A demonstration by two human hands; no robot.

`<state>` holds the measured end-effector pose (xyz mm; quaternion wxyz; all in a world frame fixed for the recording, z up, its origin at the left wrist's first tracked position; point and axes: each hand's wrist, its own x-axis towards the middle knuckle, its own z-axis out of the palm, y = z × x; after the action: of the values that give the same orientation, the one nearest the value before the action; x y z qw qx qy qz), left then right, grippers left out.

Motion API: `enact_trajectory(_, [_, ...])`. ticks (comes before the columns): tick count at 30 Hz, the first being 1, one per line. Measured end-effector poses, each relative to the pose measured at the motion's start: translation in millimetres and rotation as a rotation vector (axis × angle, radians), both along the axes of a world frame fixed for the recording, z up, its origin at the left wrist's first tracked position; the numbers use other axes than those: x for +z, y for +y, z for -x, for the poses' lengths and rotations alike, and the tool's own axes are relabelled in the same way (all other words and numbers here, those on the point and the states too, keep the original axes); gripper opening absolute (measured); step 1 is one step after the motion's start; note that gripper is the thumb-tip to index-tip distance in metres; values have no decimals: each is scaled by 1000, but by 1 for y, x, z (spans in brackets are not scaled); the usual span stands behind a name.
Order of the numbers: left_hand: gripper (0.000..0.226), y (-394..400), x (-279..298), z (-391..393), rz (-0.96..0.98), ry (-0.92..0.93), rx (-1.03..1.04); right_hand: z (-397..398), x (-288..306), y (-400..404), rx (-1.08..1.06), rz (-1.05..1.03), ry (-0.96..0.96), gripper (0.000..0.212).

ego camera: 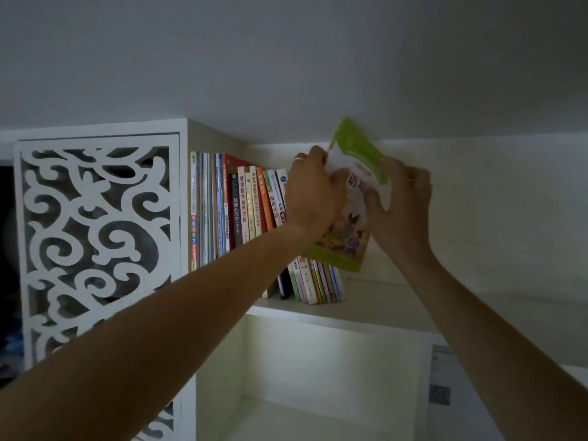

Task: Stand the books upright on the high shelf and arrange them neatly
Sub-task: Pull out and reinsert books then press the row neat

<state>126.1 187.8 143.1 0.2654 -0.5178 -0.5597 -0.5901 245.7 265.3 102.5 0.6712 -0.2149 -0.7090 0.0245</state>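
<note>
A green and white picture book [351, 224] stands tilted at the right end of a row of upright books [241, 208] on the high shelf [375, 300]. My left hand [313, 189] grips the book's left edge near the top, a ring on one finger. On the other side, my right hand [402, 205] curls its fingers round the right edge. The book's upper corner bends toward the ceiling. Below my left forearm, several thin pastel books [318, 281] lean to the left.
A white carved lattice panel [95, 243] closes the shelf unit's left side. Under the high shelf is a lit open compartment [318, 377]. The ceiling [286, 58] sits close above the books. Bare shelf extends to the right of the books.
</note>
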Motion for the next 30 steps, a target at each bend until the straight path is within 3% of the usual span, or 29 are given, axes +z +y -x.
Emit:
enact_trajectory(2, [21,6,-10,-7,-100,-179,-59,7,-10,-9,92,51,-109,38])
enact_trajectory(4, [19,15,-25,-13,-138,-323,-103,15,-22,-15,249,130,-287,43])
enact_trajectory(7, [33,27,-49,-21,-132,-361,-34,18,-42,-15,579,306,-394,39])
enact_trajectory(10, [37,31,-65,-12,-83,-180,-76,8,-56,-4,718,487,-430,33])
enact_trajectory(13, [36,28,-75,14,-1,133,32,0,-69,7,691,500,-486,49])
enact_trajectory(18, [39,22,-95,71,-151,590,293,2,-84,15,707,511,-446,59])
enact_trajectory(22, [53,22,-105,106,-157,695,309,4,-83,21,727,598,-411,61])
enact_trajectory(30, [49,22,-107,110,-107,869,339,11,-75,29,755,697,-354,53])
